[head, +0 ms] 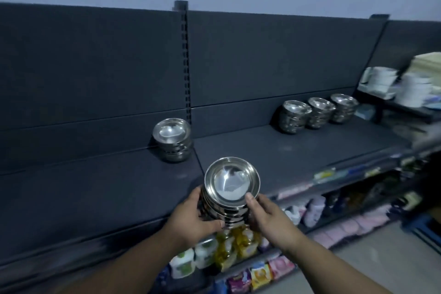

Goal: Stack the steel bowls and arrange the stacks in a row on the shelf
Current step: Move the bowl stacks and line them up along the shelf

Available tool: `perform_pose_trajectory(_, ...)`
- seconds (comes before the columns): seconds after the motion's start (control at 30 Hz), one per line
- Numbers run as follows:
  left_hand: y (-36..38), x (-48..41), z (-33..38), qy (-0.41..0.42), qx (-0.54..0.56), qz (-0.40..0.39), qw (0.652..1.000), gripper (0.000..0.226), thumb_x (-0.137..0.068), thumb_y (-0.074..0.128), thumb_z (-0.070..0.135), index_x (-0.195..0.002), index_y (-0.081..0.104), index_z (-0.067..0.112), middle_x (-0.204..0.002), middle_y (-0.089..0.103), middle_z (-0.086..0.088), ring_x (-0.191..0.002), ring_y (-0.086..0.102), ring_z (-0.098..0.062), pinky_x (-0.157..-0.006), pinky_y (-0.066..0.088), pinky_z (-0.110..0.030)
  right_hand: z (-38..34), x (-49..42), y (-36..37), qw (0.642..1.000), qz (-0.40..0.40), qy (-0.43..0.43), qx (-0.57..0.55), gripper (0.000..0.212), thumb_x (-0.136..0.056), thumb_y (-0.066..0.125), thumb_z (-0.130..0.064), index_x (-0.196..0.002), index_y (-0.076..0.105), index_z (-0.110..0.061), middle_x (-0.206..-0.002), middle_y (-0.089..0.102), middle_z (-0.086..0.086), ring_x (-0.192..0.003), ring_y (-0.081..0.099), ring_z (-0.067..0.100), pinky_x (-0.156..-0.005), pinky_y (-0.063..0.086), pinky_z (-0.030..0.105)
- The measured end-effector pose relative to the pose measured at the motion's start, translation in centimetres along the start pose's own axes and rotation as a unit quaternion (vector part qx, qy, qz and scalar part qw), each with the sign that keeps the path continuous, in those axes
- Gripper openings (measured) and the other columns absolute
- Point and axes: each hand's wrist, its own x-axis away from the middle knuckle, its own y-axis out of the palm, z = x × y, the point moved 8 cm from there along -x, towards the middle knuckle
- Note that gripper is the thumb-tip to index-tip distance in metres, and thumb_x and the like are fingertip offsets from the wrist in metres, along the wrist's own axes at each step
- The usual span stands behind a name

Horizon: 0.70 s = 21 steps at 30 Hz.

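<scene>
A stack [230, 188] is gripped on both sides by the left hand [191, 219] and right hand [265, 217] at the shelf [286, 157] front, probably to prevent toppling. A row [319, 112] of 3 stands rear right. A lone stack [172, 139] stands well apart, to its left.

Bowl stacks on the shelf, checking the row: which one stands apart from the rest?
The lone stack beside the slotted upright; the other three stand close together farther right.
</scene>
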Motion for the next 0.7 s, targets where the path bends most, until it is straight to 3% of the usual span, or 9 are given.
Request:
perform_pose_trajectory(0.13,9.2,0.0,2.0,0.015,0.001,-0.06,0.998,0.072,-0.067,0.085,0.019,-0.119,0.043,0.046,-0.113,0.064,0.019,-0.106,0.063,0.0,-0.097,0.051,-0.031,3.1,4.9,-8.0,0.998,0.051,0.011,-0.017,0.084,-0.058,0.052,-0.09,-0.124,0.057,-0.037,-0.118,0.066,-0.017,-0.11,0.062,0.008,-0.102,0.048,0.04)
perform_pose_trajectory(0.2,13.1,-0.3,3.2,0.025,-0.011,-0.071,0.997,0.082,-0.059,0.086,0.03,-0.127,0.042,0.041,-0.116,0.065,0.017,-0.107,0.063,-0.002,-0.098,0.051,-0.034,4.6,6.6,-11.6,0.996,0.078,0.014,-0.027,0.074,-0.06,0.053,-0.088,-0.114,0.061,-0.039,-0.103,0.069,-0.021,-0.102,0.064,0.005,-0.1,0.05,0.043)
perform_pose_trajectory(0.27,16.6,-0.9,4.2,0.031,-0.021,-0.085,0.996,0.084,-0.057,0.087,0.029,-0.128,0.043,0.036,-0.115,0.066,0.015,-0.106,0.064,-0.005,-0.098,0.051,-0.036,5.7,8.2,-14.9,0.994,0.107,0.021,-0.024,0.061,-0.065,0.052,-0.085,-0.103,0.063,-0.039,-0.093,0.068,-0.021,-0.096,0.063,0.005,-0.098,0.051,0.043)
perform_pose_trajectory(0.37,20.8,-2.2,5.4,0.041,-0.029,-0.104,0.993,0.08,-0.05,0.087,0.036,-0.116,0.046,0.049,-0.114,0.067,0.013,-0.106,0.064,-0.007,-0.098,0.051,-0.039,7.3,9.6,-18.8,0.988,0.143,0.034,-0.047,0.04,-0.076,0.054,-0.072,-0.098,0.064,-0.04,-0.096,0.07,-0.02,-0.097,0.065,0.007,-0.1,0.05,0.042)
perform_pose_trajectory(0.5,24.6,-5.7,6.6,0.071,-0.035,-0.115,0.99,0.088,-0.044,0.09,0.047,-0.116,0.041,0.062,-0.123,0.061,0.013,-0.111,0.062,-0.01,-0.097,0.051,-0.04,9.0,9.0,-22.7,0.979,0.186,0.047,-0.068,0.043,-0.078,0.056,-0.068,-0.102,0.065,-0.034,-0.102,0.072,-0.014,-0.099,0.067,0.013,-0.097,0.052,0.043)
perform_pose_trajectory(0.63,26.8,-10.4,7.7,0.081,-0.01,-0.13,0.988,0.082,-0.045,0.09,0.04,-0.109,0.043,0.064,-0.121,0.063,0.008,-0.105,0.067,-0.016,-0.092,0.054,-0.046,9.1,6.0,-25.8,0.973,0.208,0.053,-0.087,0.039,-0.085,0.054,-0.062,-0.104,0.064,-0.029,-0.102,0.071,-0.006,-0.097,0.068,0.021,-0.09,0.056,0.04)
perform_pose_trajectory(0.7,27.2,-13.3,8.4,0.089,0.005,-0.136,0.987,0.078,-0.045,0.089,0.036,-0.105,0.047,0.062,-0.119,0.065,0.007,-0.106,0.066,-0.013,-0.095,0.052,-0.044,8.9,3.7,-27.2,0.973,0.208,0.052,-0.089,0.051,-0.078,0.055,-0.07,-0.106,0.064,-0.029,-0.096,0.071,-0.008,-0.093,0.067,0.016,-0.092,0.055,0.038)
